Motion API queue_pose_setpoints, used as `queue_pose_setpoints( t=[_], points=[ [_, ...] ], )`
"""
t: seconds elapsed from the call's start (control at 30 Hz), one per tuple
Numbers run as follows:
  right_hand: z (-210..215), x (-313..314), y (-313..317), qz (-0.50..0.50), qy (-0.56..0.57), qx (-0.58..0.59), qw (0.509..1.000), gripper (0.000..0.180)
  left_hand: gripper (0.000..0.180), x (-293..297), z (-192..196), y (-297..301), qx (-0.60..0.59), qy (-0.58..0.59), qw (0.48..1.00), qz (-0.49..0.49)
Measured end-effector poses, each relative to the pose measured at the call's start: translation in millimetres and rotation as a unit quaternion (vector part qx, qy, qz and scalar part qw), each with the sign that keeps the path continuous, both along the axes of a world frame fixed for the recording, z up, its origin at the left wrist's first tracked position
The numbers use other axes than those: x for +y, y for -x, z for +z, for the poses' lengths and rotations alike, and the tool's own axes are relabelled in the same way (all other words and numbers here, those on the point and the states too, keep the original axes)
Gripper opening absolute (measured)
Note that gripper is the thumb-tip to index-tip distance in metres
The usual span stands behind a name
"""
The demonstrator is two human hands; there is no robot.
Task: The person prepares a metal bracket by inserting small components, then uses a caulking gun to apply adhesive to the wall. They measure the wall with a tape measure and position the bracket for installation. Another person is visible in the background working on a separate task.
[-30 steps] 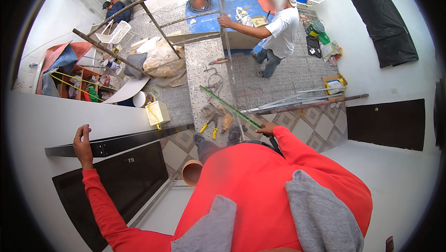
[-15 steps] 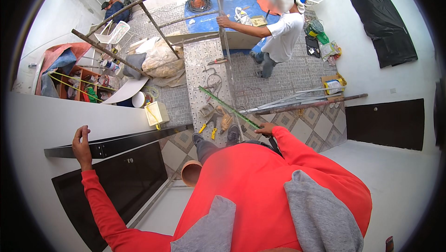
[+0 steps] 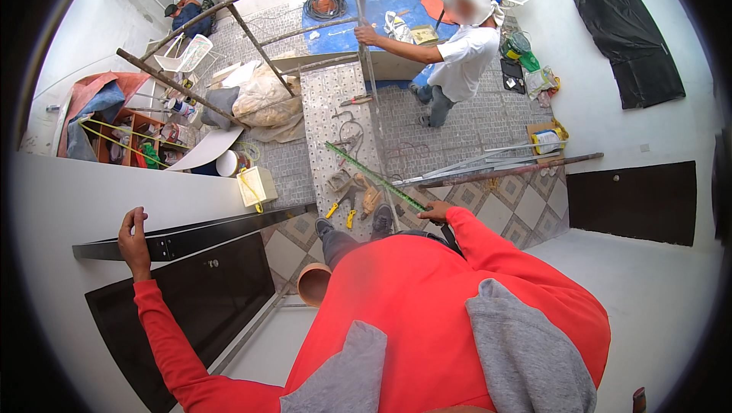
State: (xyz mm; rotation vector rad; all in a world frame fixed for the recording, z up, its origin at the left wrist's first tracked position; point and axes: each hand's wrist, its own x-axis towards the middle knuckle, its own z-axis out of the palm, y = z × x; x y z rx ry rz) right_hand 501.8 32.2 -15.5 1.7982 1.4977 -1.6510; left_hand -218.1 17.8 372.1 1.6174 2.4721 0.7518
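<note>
Red sleeves are framing the view from high up. Left hand [image 3: 134, 239] is resting as before on the top edge of the white wall, fingers curled loosely over it, beside a dark metal strip [image 3: 191, 236]. Right hand [image 3: 435, 212] is staying closed around a long green level [image 3: 374, 177] angled over the tiled floor [image 3: 488, 123]. Farther below, a co-worker in white [image 3: 457, 59] is now leaning closer to the scaffold pole [image 3: 367, 55], gripping it.
</note>
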Motion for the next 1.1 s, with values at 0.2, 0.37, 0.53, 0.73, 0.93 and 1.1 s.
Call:
queue_pose_setpoints(
  t=[0.2,0.37,0.53,0.73,0.93,1.1],
  points=[
    [-1,0,2,0.008,-0.010,-0.021,1.000,0.066,0.039,0,-1,2,-0.002,-0.001,1.000,0.001],
    [-4,-2,-5,-0.019,0.011,0.023,0.999,0.068,0.038,0,3,-5,-0.003,-0.009,1.000,0.003],
    [6,6,4,0.000,0.027,0.034,0.999,0.068,0.033,-1,6,-13,0.001,-0.050,0.999,-0.006],
    [53,41,72,-0.095,-0.036,0.303,0.948,0.043,0.033,-12,14,-14,0.052,-0.067,0.996,0.037],
    [188,103,184,0.071,-0.185,0.375,0.905,0.039,0.043,-8,29,-65,-0.191,-0.201,0.960,-0.030],
    [315,136,289,0.225,-0.304,0.355,0.855,0.040,0.054,-6,42,-108,-0.461,-0.266,0.846,-0.041]
  ],
)
